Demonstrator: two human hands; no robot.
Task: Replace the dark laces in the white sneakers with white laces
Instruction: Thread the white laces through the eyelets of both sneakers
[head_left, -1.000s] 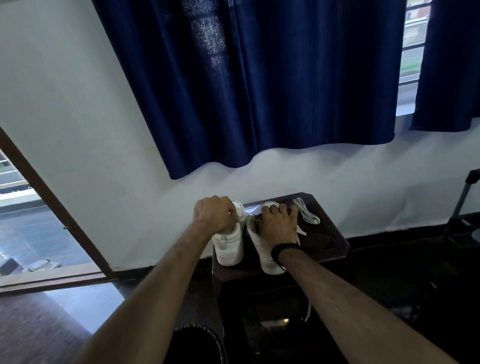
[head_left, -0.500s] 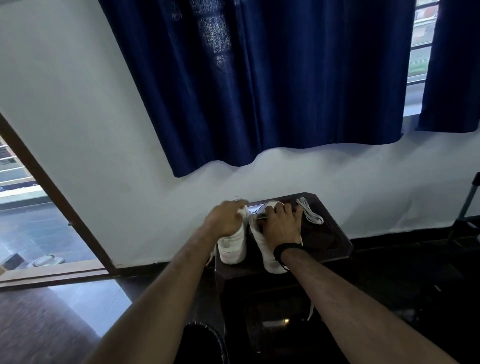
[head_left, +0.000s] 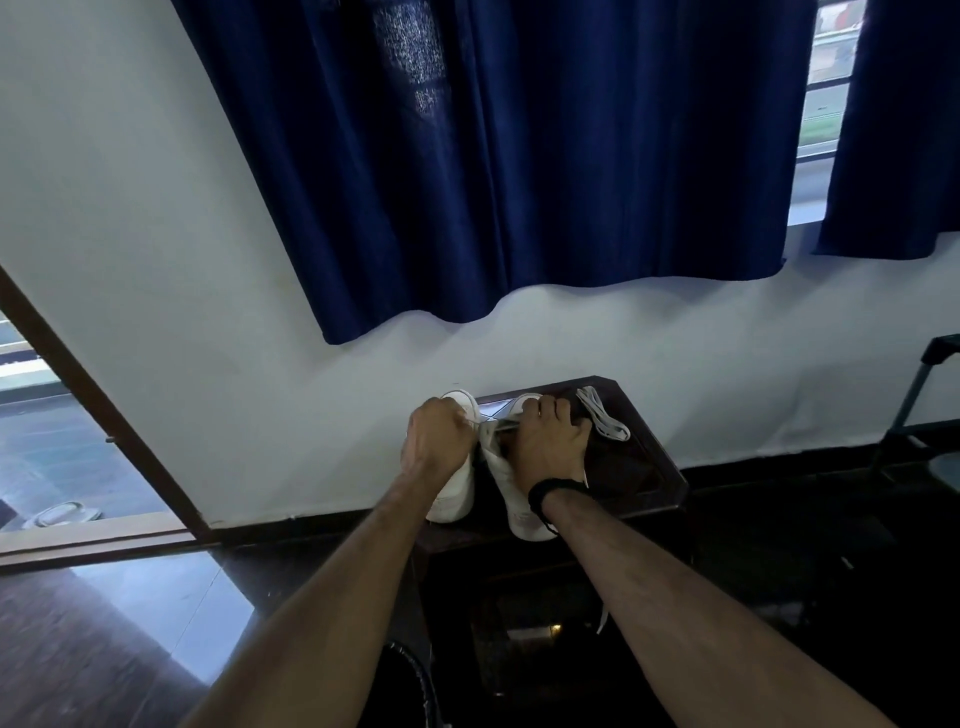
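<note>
In the lower middle of the frame, the left hand (head_left: 439, 441) has dropped from above the left sneaker (head_left: 457, 483) and moved in toward the right sneaker (head_left: 511, 488), fist clenched around a lace end, it seems. A pale lace (head_left: 496, 423) now stretches taut across to the right hand (head_left: 548, 449), whose fingers press down over the shoe's tongue; whether they pinch the lace I cannot tell. That looks like lacing pulled through. The spare white laces (head_left: 602, 418) lie on the counter (head_left: 649, 467), just right of the hands.
</note>
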